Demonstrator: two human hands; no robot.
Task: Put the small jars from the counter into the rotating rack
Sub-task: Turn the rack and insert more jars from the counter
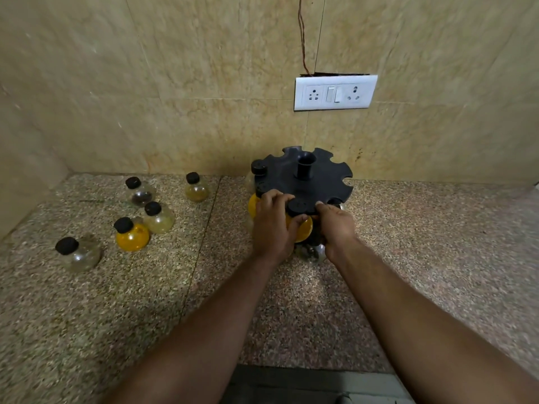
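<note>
A black rotating rack (318,176) with notched slots stands on the counter near the wall. My left hand (272,225) grips a yellow-filled jar (304,228) with a black cap, which sits at the rack's near edge. My right hand (335,228) holds the rack's near edge beside that jar, thumb on top. Other capped jars (259,167) hang in slots on the rack's left side. Several small round jars stand loose on the counter at the left: a yellow one (132,237), a clear one (78,255), pale ones (159,218) (197,189) and a dark-filled one (141,193).
A speckled granite counter (145,301) meets a beige tiled wall. A white switch and socket plate (335,93) with a thin wire above it is on the wall behind the rack. The counter's front edge lies at the bottom of the view.
</note>
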